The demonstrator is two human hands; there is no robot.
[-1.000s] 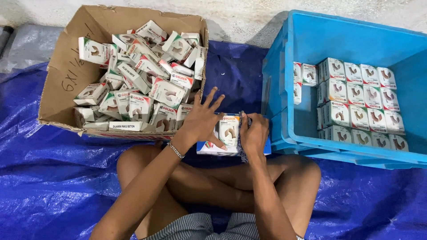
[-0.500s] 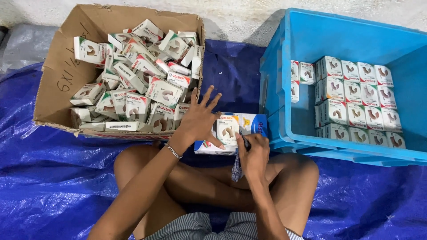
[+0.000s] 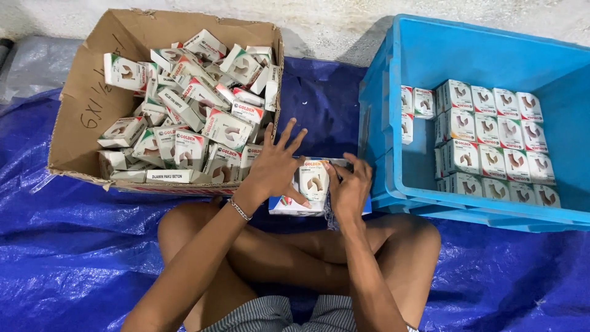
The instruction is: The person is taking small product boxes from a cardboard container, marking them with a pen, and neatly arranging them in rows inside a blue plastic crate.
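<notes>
1. Head view: a small white box (image 3: pixel 312 182) with a tan picture and a red and green label is held upright over the crossed legs, between both hands.
2. The left hand (image 3: pixel 275 167) is laid against its left side, fingers spread; the right hand (image 3: pixel 350 187) is closed on its right side.
3. A cardboard carton (image 3: pixel 80 104) at left is heaped with like boxes, too jumbled to count.
4. In the blue crate (image 3: pixel 473 55) at right, about twenty are stacked in neat rows.
</notes>
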